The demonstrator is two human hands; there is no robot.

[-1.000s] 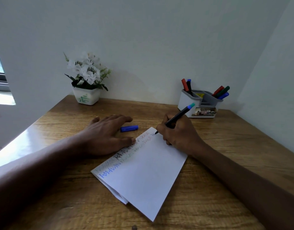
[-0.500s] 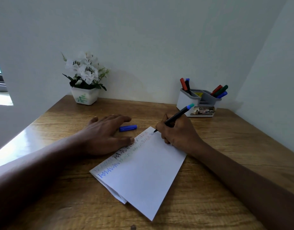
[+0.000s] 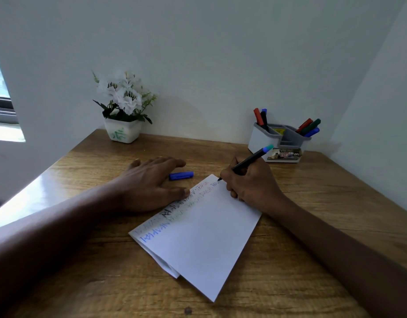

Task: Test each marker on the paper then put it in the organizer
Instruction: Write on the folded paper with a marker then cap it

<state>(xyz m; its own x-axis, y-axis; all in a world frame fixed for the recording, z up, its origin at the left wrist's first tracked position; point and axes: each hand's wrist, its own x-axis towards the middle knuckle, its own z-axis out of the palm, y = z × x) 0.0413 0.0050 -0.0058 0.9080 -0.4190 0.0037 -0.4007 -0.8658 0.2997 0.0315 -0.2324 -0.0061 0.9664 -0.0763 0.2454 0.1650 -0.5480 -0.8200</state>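
A folded white paper lies on the wooden desk, with coloured scribbles along its far left edge. My right hand grips a black marker with a blue-green end; its tip touches the paper's far corner. My left hand lies flat with straight fingers, the thumb pressing on the paper's edge. A blue marker cap lies just beyond my left hand. The grey and white organizer stands at the back right and holds several red, black, blue and green markers.
A white pot of white flowers stands at the back left against the wall. Walls close off the desk at the back and right. A window is at the far left.
The marker tip has moved slightly toward the paper's far corner as my right hand writes. My left hand and the cap have stayed put.
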